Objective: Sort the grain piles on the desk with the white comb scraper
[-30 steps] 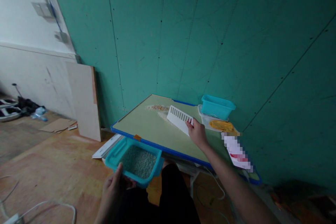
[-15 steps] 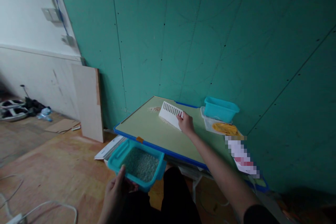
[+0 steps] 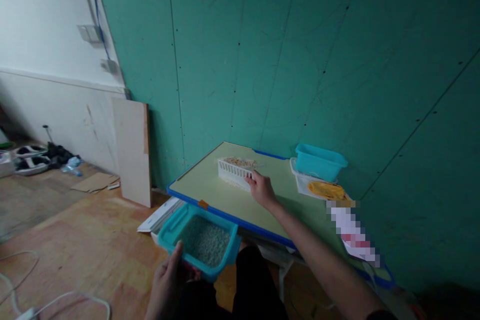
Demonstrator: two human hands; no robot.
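My left hand [image 3: 173, 271] grips the near rim of a teal plastic tub [image 3: 221, 271], thumb on top and fingers underneath. Grey-green granules [image 3: 207, 241] fill its bottom. The tub is held just below the table's front edge. My right hand [image 3: 260, 188] is closed on the right end of a white slotted plastic piece [image 3: 233, 176], which stands on its long edge on the table [image 3: 221, 205]. Behind this piece lies a heap of tan, crumb-like grains [image 3: 242, 162]. A thin pale scatter of fine material shows along its near side.
On the table's right side a teal bin [image 3: 320, 162] sits on a clear container [image 3: 304, 185] beside a yellow cloth [image 3: 326, 190]. A pixelated packet [image 3: 354, 232] lies nearer. A board [image 3: 132, 152] leans on the green wall. White cables [image 3: 75, 294] trail over the floor.
My right hand has tilted the white slotted piece more upright and drawn it slightly toward me, exposing the grains behind it. The left hand still holds the tub in about the same place.
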